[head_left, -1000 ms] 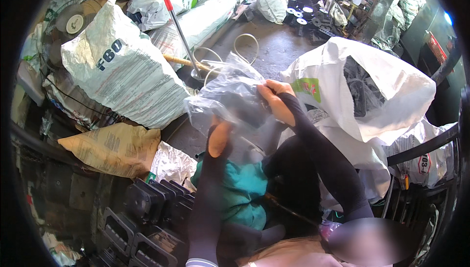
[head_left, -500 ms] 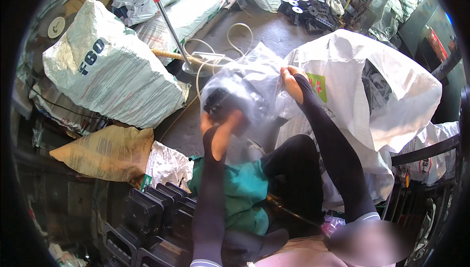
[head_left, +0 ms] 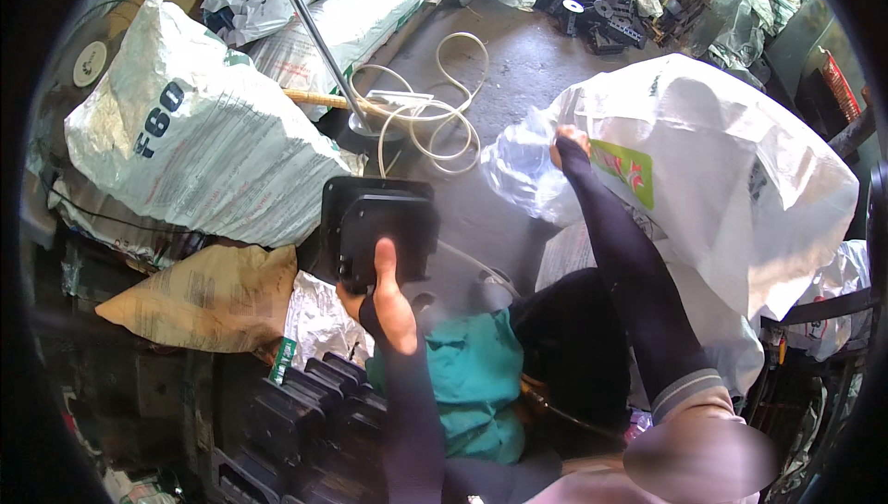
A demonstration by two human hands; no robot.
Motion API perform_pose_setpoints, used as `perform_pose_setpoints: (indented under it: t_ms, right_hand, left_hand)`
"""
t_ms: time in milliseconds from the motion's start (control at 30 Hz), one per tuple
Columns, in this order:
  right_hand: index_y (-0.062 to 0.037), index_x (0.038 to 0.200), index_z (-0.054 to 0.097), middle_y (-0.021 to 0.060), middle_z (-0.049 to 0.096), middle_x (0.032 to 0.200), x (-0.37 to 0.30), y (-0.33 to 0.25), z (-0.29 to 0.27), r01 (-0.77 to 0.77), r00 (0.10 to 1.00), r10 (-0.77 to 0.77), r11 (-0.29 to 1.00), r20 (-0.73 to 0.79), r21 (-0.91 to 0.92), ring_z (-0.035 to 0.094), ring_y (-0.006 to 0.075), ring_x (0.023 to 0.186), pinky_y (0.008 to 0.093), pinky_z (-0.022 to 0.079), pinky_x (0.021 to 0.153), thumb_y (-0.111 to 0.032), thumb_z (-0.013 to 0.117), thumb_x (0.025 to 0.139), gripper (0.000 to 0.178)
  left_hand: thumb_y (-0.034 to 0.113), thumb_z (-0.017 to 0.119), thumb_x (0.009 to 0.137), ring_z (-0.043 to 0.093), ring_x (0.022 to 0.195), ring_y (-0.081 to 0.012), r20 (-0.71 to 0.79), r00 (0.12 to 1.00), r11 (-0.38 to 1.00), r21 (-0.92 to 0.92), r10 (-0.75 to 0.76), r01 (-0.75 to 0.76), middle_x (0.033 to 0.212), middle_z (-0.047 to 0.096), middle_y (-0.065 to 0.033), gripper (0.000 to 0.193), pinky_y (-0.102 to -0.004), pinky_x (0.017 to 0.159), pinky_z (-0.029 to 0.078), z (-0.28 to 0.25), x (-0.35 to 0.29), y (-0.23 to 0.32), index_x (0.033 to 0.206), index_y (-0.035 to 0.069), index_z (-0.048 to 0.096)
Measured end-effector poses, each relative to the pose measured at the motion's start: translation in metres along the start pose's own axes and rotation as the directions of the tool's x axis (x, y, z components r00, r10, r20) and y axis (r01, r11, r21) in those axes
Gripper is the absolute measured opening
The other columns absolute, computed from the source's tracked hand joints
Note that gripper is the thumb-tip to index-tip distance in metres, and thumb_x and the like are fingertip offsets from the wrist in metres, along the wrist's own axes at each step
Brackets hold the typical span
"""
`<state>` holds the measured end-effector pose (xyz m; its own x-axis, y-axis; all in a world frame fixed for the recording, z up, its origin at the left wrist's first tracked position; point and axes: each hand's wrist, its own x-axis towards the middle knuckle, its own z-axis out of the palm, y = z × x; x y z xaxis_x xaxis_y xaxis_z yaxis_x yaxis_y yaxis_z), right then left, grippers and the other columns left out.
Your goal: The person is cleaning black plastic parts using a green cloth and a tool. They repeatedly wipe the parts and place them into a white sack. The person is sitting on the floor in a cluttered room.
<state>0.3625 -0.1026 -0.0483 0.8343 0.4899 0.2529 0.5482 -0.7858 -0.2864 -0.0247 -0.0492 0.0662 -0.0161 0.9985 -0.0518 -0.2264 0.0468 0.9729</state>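
My left hand (head_left: 393,305) grips a black rectangular plastic housing (head_left: 384,227), thumb lying along its face and the other fingers mostly hidden beneath it. Over to the right, my right hand (head_left: 571,141) is closed on a clear plastic bag (head_left: 529,162), which hangs crumpled beside a big white woven sack (head_left: 703,134). Below my left forearm, several similar black plastic housings (head_left: 305,411) stand in a row. A green cloth (head_left: 472,374) covers part of my lap.
A large white printed sack (head_left: 203,143) leans at the left, above a tan paper sack (head_left: 203,296). A red-handled metal rod (head_left: 314,32) rises near a looped pale hose (head_left: 444,125) on the grey floor. Black parts (head_left: 592,5) are piled at the back.
The black housing has come out of the clear bag and moved left and nearer in my left hand. My right hand has drawn the bag slightly right, where it is bunched up.
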Motion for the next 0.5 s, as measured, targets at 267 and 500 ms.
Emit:
perform_pose_setpoints:
  t_ms: [267,500]
  right_hand:
    - [-0.0026,0.1,0.068,0.0191,0.063,0.105,-0.012,0.132,0.135,0.264,0.922,-0.101,0.87,0.374,-0.417,0.06,0.039,0.098,0.0474,0.05,0.087,-0.03,0.059,0.083,0.033]
    - [-0.0035,0.106,0.066,0.0187,0.064,0.106,-0.02,0.161,0.182,0.068,0.821,0.194,0.901,0.537,-0.429,0.061,0.0374,0.098,0.0465,0.051,0.086,-0.034,0.058,0.085,0.038]
  left_hand:
    - [0.037,0.074,0.089,0.06,0.109,-0.02,-0.183,0.934,0.949,-0.139,-0.307,0.285,0.126,0.062,-0.0113,0.06,-0.0328,0.099,0.046,-0.01,0.007,-0.003,0.129,-0.004,0.056]
    - [0.044,0.07,0.09,0.059,0.112,-0.0234,-0.072,0.919,0.901,-0.24,-0.387,0.361,0.125,0.062,-0.0111,0.062,-0.0368,0.101,0.044,-0.011,0.0,-0.011,0.13,-0.002,0.055]
